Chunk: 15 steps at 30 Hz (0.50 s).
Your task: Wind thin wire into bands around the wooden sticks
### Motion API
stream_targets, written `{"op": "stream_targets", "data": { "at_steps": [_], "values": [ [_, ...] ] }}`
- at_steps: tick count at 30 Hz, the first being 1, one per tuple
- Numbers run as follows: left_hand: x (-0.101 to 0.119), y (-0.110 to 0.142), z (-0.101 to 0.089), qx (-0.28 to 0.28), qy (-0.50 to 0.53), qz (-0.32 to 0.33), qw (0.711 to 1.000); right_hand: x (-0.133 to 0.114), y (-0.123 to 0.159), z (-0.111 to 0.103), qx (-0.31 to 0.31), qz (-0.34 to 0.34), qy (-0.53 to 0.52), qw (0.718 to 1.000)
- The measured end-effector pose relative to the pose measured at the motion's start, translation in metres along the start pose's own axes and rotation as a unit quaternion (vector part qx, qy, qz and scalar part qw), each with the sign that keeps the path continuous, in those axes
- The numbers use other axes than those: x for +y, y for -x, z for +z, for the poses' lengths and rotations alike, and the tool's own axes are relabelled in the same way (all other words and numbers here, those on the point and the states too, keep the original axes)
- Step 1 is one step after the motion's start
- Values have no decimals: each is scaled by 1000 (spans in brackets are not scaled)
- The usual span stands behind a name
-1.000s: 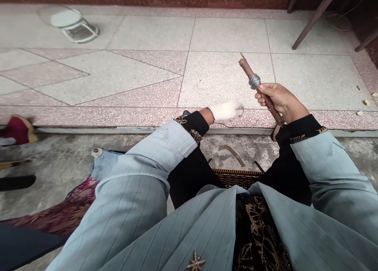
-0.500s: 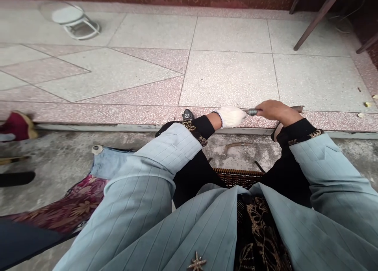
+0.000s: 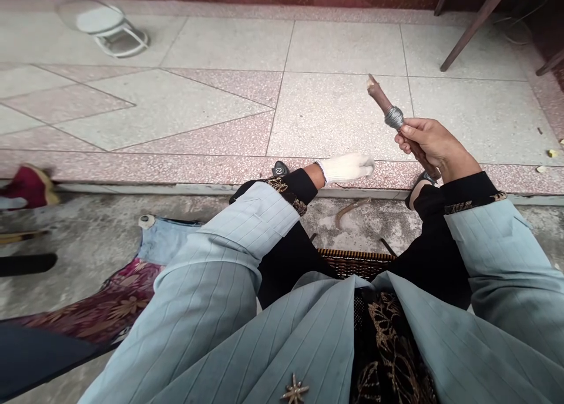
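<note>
The right hand (image 3: 434,142), closed round the stick (image 3: 379,97) at the scene's right, has swung its tip (image 3: 371,83) and wire coil (image 3: 393,117) farther off, leaving both apart from the gloved left hand (image 3: 346,168), whose hold, seemingly narrow, I cannot really tell

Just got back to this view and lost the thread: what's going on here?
The person's right hand holds a wooden stick at a slant over the tiled floor, with silvery wire wound around it. The left hand, in a white glove, is apart from the stick; whether it grips anything is unclear.
</note>
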<state>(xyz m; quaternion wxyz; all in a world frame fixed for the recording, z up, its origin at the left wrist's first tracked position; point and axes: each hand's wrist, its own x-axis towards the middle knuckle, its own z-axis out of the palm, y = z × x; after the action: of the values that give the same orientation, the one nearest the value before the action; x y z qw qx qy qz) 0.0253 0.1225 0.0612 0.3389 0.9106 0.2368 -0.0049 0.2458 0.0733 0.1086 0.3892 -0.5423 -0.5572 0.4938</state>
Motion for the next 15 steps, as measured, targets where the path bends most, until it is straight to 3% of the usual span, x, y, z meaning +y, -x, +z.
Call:
{"op": "stream_targets", "data": {
  "at_steps": [4,7,9,12,13,15],
  "values": [
    [7,6,5,-28,22,-12,999,22,-17,-1,63,24,123,990],
    [15,10,3,-24,24,-39,999,32,-23,-1,58,59,338,937],
    [17,11,2,-29,4,-55,998,35,-24,3,14,70,470,880],
    [15,9,5,-26,-29,-73,997,36,-22,14,-81,91,571,812],
    [13,8,6,-21,-35,-77,996,36,-21,16,-119,99,580,800],
    [9,7,6,-8,-44,-83,996,36,-17,18,-165,91,552,812]
  ]
}}
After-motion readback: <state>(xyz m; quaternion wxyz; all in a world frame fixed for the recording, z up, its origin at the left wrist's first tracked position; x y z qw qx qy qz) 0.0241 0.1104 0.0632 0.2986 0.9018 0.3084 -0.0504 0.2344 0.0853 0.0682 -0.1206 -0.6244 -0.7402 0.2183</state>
